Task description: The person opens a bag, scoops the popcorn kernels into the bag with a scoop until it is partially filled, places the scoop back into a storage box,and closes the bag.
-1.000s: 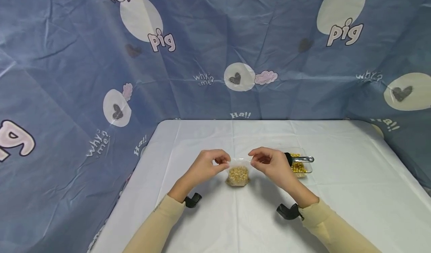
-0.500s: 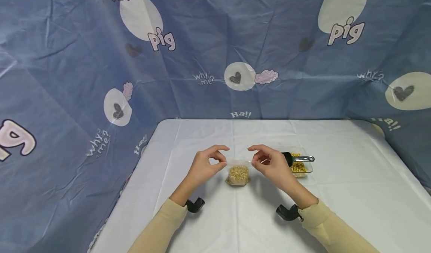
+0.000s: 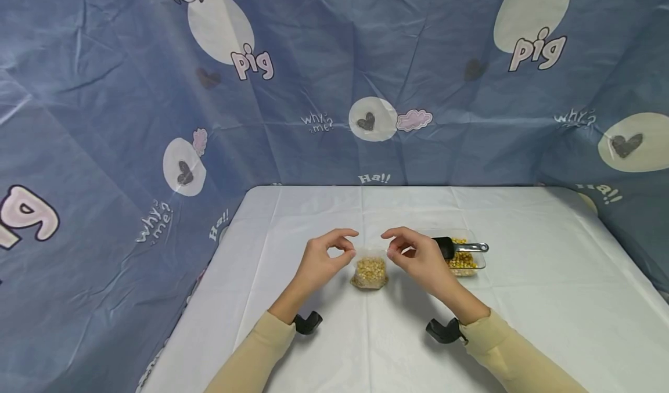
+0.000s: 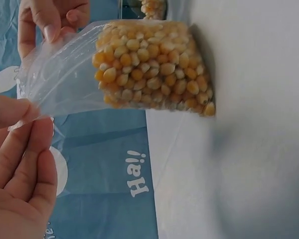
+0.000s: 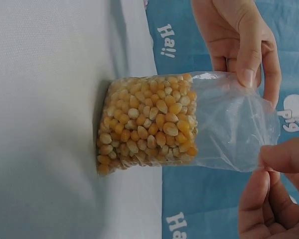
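Note:
A clear plastic bag (image 3: 370, 272) filled partway with yellow corn kernels (image 4: 152, 67) stands upright on the white table. My left hand (image 3: 325, 259) pinches one top corner of the bag between thumb and fingers, as the left wrist view shows up close. At the opposite top corner, the thumb and fingers of my right hand (image 3: 418, 259) pinch the film. Between the two hands the bag's empty upper part (image 5: 231, 122) is stretched out above the kernels.
Behind my right hand, a clear rectangular container (image 3: 479, 259) holds more corn kernels. A scoop with a black grip and metal end (image 3: 470, 247) lies across it. White cloth covers the table (image 3: 324, 346); a blue printed curtain (image 3: 303, 79) hangs behind and to the left.
My left fingers have spread and shifted their pinch at the bag's corner. Both hands have come slightly closer together over the last half second. The bag stays in place.

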Action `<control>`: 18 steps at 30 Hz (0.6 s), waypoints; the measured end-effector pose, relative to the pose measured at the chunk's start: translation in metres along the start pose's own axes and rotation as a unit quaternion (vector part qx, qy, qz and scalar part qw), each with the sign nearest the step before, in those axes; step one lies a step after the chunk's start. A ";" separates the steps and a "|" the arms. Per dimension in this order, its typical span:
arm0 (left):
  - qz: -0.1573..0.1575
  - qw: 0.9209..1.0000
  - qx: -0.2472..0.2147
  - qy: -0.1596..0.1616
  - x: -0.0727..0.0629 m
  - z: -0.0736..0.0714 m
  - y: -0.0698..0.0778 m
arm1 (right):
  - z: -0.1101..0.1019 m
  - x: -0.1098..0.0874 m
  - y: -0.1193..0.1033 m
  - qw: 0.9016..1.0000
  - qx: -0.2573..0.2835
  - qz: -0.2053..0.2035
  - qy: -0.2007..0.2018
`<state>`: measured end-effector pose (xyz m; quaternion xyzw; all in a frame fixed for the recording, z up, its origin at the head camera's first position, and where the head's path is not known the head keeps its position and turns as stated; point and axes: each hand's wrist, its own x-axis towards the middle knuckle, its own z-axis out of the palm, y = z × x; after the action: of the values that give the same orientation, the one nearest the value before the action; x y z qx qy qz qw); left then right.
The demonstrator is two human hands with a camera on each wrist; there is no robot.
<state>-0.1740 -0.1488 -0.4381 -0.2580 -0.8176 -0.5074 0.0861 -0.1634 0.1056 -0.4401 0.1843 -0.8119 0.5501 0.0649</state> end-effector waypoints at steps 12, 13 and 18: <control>0.032 0.999 0.000 0.004 -0.001 0.008 -0.002 | 0.007 0.001 -0.002 0.999 -0.018 -0.029 -0.009; 0.031 0.999 -0.002 0.006 -0.001 0.009 -0.002 | 0.007 0.001 -0.002 0.999 -0.019 -0.034 -0.009; 0.028 0.999 -0.007 0.026 -0.001 0.016 0.002 | 0.011 0.001 -0.002 0.999 -0.016 -0.046 -0.006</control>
<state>-0.1704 -0.1349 -0.4446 -0.2686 -0.8038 -0.5172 0.1194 -0.1622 0.0949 -0.4425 0.2235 -0.8118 0.5322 0.0884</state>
